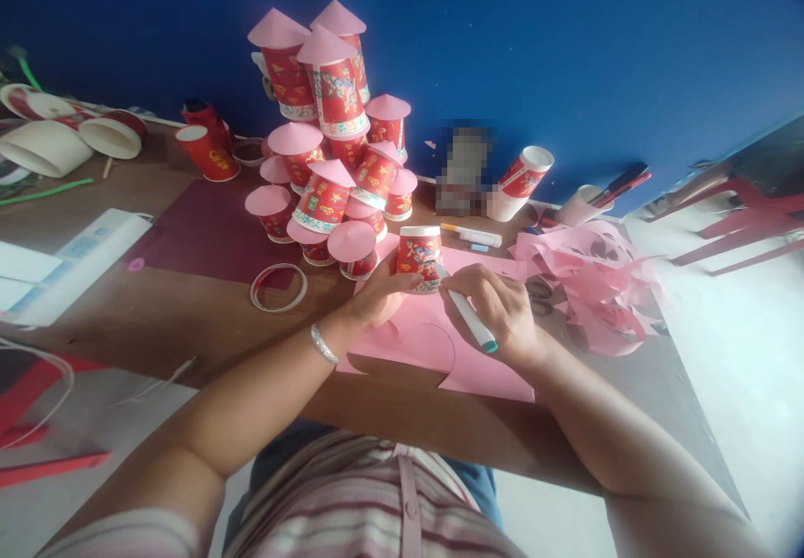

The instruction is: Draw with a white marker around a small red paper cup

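Red cup [420, 250] in left fingers [407, 282]

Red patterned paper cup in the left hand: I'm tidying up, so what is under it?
Flat pink paper lies on the brown tabletop below the red patterned paper cup; whatever is directly beneath cup and left hand is covered.

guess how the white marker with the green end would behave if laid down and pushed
The white marker is probably light, given how slim and plastic-looking it is. It would likely stay stiff, as it shows straight with no bend. It may roll, since its sides look rounded.
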A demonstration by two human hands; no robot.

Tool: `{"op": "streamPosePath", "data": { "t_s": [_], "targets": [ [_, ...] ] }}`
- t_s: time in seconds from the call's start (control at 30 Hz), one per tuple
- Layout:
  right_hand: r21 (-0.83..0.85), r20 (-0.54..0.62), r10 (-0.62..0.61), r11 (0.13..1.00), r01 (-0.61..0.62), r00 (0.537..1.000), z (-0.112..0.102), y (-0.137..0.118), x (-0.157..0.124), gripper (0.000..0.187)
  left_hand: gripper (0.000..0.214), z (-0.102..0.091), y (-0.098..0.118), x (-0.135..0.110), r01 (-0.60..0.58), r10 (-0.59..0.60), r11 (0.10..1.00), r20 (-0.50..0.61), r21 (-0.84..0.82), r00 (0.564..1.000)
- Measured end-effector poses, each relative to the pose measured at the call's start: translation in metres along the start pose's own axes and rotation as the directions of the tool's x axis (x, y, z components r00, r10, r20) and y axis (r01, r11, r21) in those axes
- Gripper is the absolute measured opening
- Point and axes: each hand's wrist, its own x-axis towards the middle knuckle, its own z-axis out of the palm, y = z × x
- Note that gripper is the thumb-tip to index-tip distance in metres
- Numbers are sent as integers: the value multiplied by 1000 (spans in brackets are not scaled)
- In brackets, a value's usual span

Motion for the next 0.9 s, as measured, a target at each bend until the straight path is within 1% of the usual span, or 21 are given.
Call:
{"op": "streamPosePath", "data": {
  "t_s": [0.13, 0.27, 0.37, 0.63, 0.9],
  "targets": [
    [13, -26, 11, 1000, -10, 1000, 2, 2, -1, 28, 48, 2, 3, -1, 28, -28, 1000, 3, -7, 1000],
    [21, -31, 8, 1000, -8, 999, 2, 1, 0, 28, 52, 3, 5, -2, 50, -49, 998, 23, -29, 999],
    [25, -28, 5, 1000, -5, 1000, 1, 0, 1, 26, 50, 4, 6, -2, 63, -62, 998, 30, -28, 998],
    [19, -27, 4, 1000, -4, 1000, 3, -2, 0, 26, 47, 9, 9, -2, 94, -93, 995, -27, 28, 995],
    [21, -27, 9, 1000, -9, 1000, 3, -1, 0, 28, 50, 6, 8, -1, 97, -97, 995, -14, 31, 995]
  ]
}}
